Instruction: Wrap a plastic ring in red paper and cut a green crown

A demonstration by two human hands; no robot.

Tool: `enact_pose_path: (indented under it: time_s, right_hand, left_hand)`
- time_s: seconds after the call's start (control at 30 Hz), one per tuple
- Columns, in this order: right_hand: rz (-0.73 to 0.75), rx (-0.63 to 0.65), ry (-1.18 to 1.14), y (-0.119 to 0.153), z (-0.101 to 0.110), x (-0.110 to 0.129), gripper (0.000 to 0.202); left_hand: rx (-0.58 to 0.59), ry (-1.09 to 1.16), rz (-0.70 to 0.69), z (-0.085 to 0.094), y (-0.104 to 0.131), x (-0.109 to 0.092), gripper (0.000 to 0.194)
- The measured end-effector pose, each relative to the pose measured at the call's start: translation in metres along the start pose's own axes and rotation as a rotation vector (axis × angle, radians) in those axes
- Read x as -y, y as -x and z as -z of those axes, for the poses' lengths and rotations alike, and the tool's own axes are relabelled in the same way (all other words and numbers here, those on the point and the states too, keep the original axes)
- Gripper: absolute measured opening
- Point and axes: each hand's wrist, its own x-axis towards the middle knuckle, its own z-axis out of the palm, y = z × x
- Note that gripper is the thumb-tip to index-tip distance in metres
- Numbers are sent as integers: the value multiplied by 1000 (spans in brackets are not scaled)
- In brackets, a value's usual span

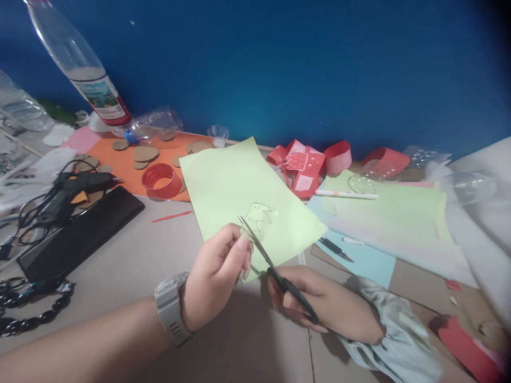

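Note:
A sheet of light green paper (223, 181) is held up over the table, with a small jagged, crown-like outline drawn near its lower middle. My left hand (223, 266), wearing a grey watch (171, 308), pinches the sheet's lower edge between thumb and fingers. Black-handled scissors (293, 292) are gripped in my right hand (323, 303). Their blades point up and left across the paper, the tip beside the drawn outline and close to my left fingertips. Whether the blades are parted or cutting into the paper, I cannot tell.
Leftward lie a black phone (83, 229), a glue gun (75, 189) with its cable and a beaded bracelet (35, 314). Behind are a bottle (91, 85), orange paper (187, 139) with cardboard discs and a red ring (161, 181). Red cut-outs (303, 165), a white pen (347, 194) and stacked paper (407, 218) lie right.

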Motion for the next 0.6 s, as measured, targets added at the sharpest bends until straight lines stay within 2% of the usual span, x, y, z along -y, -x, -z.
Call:
enact_pose_path:
  time_s: [0.17, 0.6]
  right_hand:
    - [-15, 8, 48, 0, 1, 3, 55]
    - [-6, 15, 34, 0, 1, 0, 48]
  left_hand:
    - [4, 15, -3, 0, -1, -1, 30]
    - [11, 34, 18, 1, 1, 1, 27]
